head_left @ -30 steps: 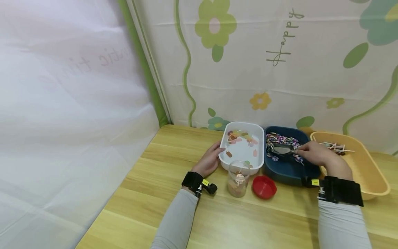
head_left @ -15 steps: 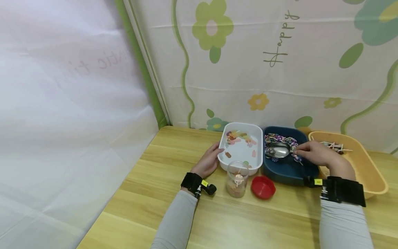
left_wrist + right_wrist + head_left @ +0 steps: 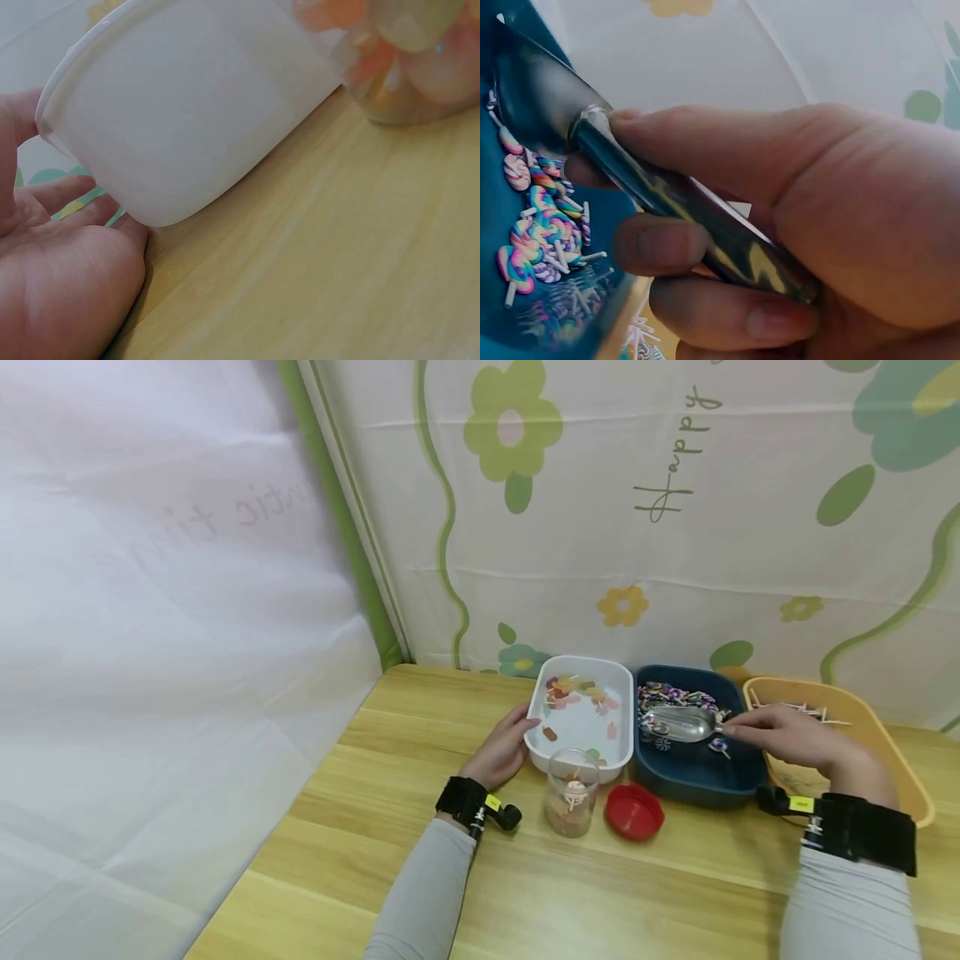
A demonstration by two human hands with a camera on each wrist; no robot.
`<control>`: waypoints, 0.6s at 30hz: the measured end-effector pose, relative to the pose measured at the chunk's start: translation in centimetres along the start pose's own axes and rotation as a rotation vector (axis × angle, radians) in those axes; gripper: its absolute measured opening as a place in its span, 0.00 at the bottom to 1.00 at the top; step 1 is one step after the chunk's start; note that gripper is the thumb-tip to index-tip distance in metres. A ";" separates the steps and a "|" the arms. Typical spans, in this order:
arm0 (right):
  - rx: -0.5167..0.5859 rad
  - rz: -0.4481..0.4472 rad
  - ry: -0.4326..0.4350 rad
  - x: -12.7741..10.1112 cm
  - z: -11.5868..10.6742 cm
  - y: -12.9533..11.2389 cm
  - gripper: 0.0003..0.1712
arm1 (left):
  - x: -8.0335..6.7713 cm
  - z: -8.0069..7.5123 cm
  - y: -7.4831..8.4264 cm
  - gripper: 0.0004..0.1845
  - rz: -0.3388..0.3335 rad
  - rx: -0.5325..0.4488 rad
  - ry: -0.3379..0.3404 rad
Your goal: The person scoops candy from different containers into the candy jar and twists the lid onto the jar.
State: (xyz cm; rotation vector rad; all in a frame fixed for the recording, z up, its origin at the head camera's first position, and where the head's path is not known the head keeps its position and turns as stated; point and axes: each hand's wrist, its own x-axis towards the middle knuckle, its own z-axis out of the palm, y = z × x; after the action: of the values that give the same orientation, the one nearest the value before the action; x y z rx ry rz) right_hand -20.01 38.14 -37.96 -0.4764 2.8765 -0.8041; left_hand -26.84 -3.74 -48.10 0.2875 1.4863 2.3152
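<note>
My right hand [image 3: 780, 735] grips the handle of a metal scoop [image 3: 681, 722] [image 3: 667, 195], whose bowl lies in the dark blue tray [image 3: 697, 772] among swirled lollipop candies [image 3: 675, 696] [image 3: 544, 232]. My left hand [image 3: 502, 747] [image 3: 52, 285] rests against the left side of the white tray [image 3: 542, 693] [image 3: 195, 112], fingers straight along its wall. That tray holds several coloured gummy pieces [image 3: 577, 689]. In front of it stand a clear jar [image 3: 573, 792] with a few candies inside and its red lid [image 3: 635, 811].
A tan tray [image 3: 885, 752] with stick candies sits right of the blue tray. All stand on a wooden table [image 3: 375, 827] against a flowered curtain; a white fabric wall rises at the left. Bare tabletop lies left of and in front of the trays.
My right hand has drawn back to the right with the scoop, pulling its bowl through the lollipops. My left hand has stayed on the white tray.
</note>
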 end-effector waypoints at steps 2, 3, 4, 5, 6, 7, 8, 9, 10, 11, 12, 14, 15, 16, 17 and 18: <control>0.034 0.016 -0.003 -0.5 -0.2 0.1 0.19 | 0.0 0.0 0.0 0.29 0.003 -0.003 0.003; 0.054 0.025 -0.003 -0.7 -0.3 0.1 0.19 | 0.0 0.0 -0.1 0.29 0.004 -0.003 0.003; 0.062 0.039 -0.001 -0.9 -0.4 0.2 0.20 | 0.0 0.0 -0.1 0.30 0.004 -0.004 0.003; 0.080 0.050 -0.001 -1.2 -0.5 0.3 0.21 | 0.0 0.0 -0.1 0.30 0.005 -0.006 0.002; 0.098 0.053 -0.003 -1.4 -0.6 0.4 0.21 | 0.1 0.0 -0.2 0.30 0.006 -0.009 0.003; 0.111 0.055 -0.006 -1.7 -0.8 0.5 0.22 | 0.1 -0.1 -0.2 0.30 0.004 -0.009 0.005; 0.113 0.058 -0.004 -1.9 -0.9 0.6 0.22 | 0.1 -0.1 -0.2 0.30 0.003 -0.010 0.006; 0.119 0.061 0.002 -2.2 -1.0 0.7 0.22 | 0.1 -0.1 -0.2 0.30 -0.001 -0.012 0.010; 0.129 0.064 0.011 -2.4 -1.2 0.9 0.21 | 0.1 -0.1 -0.2 0.30 -0.002 -0.012 0.012; 0.157 0.063 0.014 -2.7 -1.3 1.1 0.20 | 0.1 -0.1 -0.2 0.30 -0.004 -0.012 0.015; 0.173 0.060 0.019 -3.0 -1.5 1.3 0.19 | 0.0 -0.1 -0.2 0.29 -0.006 -0.010 0.019; 0.240 0.049 0.035 -3.4 -1.9 1.6 0.16 | 0.0 -0.1 -0.1 0.29 -0.008 -0.009 0.023; 0.269 0.048 0.045 -3.7 -2.1 1.8 0.15 | 0.0 -0.1 -0.1 0.29 -0.009 -0.007 0.025; 0.295 0.040 0.054 -3.9 -2.2 1.9 0.16 | 0.0 -0.1 -0.1 0.29 -0.009 -0.006 0.026; 0.318 0.026 0.053 -4.1 -2.4 2.0 0.17 | 0.0 -0.1 -0.1 0.29 -0.010 -0.006 0.029; 0.324 0.014 0.056 -4.3 -2.5 2.0 0.18 | 0.0 0.0 -0.1 0.29 -0.010 -0.006 0.030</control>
State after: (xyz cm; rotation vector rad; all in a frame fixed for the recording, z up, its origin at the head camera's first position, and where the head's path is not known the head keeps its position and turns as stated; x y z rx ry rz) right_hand -16.99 42.43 -36.77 -0.3982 2.7164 -1.2693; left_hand -26.88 -3.73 -48.17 0.2437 1.4916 2.3256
